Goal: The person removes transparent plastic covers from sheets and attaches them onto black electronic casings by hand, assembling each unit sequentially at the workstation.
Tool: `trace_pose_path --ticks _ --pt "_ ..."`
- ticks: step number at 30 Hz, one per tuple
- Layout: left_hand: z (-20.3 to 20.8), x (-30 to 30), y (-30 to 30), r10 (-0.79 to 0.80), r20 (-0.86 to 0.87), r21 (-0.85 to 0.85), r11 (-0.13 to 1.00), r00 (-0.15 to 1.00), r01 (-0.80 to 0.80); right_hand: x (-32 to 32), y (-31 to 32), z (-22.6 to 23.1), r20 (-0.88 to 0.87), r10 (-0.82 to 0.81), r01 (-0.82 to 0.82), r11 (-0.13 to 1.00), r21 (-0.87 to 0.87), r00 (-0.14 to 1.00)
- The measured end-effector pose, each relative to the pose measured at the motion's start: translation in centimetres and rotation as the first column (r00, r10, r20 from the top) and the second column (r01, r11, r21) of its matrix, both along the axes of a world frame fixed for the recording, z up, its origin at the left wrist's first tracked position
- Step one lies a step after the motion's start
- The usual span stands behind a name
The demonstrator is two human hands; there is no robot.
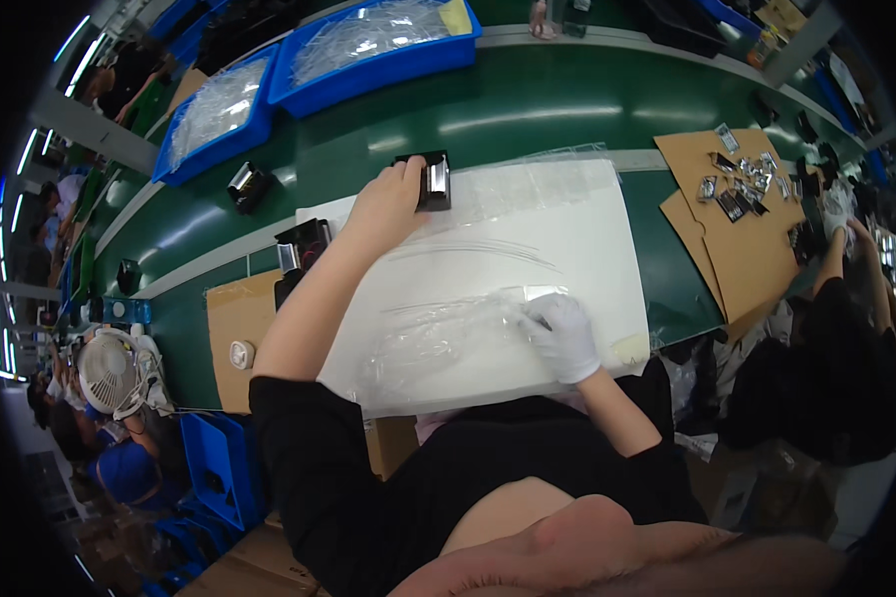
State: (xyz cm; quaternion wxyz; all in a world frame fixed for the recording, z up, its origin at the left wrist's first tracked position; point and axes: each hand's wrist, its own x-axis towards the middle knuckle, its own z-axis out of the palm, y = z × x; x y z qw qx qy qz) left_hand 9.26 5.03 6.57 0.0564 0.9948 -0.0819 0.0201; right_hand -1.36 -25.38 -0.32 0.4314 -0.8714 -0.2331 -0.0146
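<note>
A factory packing line: long green conveyor belt (528,109), blue bins (368,65) of plastic bags, workers alongside

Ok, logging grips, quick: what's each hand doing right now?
Left hand: closed on a small black box.
Right hand, gloved: pinching a clear plastic bag.

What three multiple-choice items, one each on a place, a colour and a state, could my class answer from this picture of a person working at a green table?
1. Where is the black and silver part?
A. in the left hand, at the white sheet's far edge
B. inside a blue tray
C. on the brown cardboard

2. What colour is the right hand's glove?
A. blue
B. white
C. black

3. What is the right hand doing?
A. hanging free
B. pressing on a clear plastic bag
C. gripping the fan

Key: 1 A, the left hand grips the black and silver part; 2 B, the right hand wears white; 3 B, it rests on the clear plastic bag.
</note>
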Motion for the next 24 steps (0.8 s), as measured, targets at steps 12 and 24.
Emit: trace_pose_path --ticks 12,24 --pt "-8.2 -15.4 -10.2 -0.116 0.101 -0.318 0.937 0.988 0.142 -0.1 -0.7 0.4 0.316 0.282 0.006 0.738 -0.675 0.906" --pt "-9.1 -15.0 -10.4 -0.161 0.132 -0.361 0.911 0.978 0.199 3.6 -3.7 2.1 0.244 0.293 -0.043 0.716 -0.697 0.925"
